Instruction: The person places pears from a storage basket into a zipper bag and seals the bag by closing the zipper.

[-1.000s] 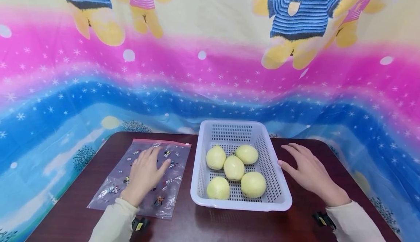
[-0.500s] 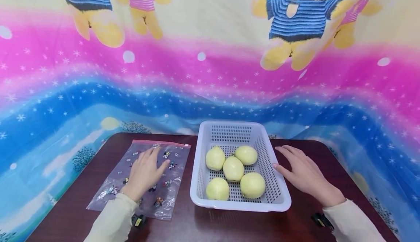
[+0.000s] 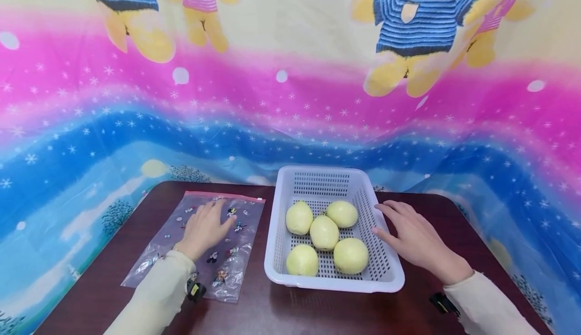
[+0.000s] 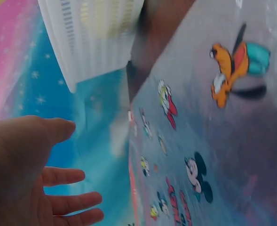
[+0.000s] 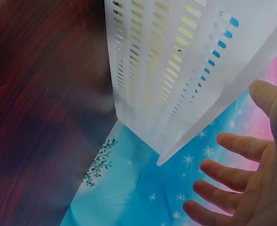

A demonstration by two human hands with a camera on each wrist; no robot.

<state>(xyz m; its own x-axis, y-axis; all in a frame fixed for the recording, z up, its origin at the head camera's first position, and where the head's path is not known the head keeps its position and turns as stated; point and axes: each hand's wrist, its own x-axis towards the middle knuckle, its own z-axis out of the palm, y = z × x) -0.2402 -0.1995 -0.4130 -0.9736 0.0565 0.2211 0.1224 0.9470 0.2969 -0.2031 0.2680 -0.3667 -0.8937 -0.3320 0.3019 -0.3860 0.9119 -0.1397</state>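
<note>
My left hand [image 3: 205, 229] is held over a clear zip bag [image 3: 233, 254] printed with small cartoon figures, its fingers spread and relaxed. In the left wrist view the same hand [image 4: 30, 174] shows a gap between its fingers and the bag [image 4: 223, 155]. At the right side of the white plastic basket [image 3: 336, 284], my right hand [image 3: 415, 236] has its thumb and fingertips overlapping the rim. The right wrist view shows those fingers [image 5: 232, 176] apart and relaxed beside the basket wall [image 5: 176, 70]. Several pale yellow-green round fruits [image 3: 324, 233] lie inside the basket.
Both hands are above a dark reddish-brown table [image 3: 254, 310]. Behind its far edge hangs a colourful cloth [image 3: 281, 113] with bears and snowflakes. The bag's pink zip edge [image 3: 218, 195] faces the back, and a strip of table separates bag and basket.
My right hand has moved left, from beside the basket to its right rim. The left hand has shifted slightly forward over the bag. Basket, fruits and bag stay in place.
</note>
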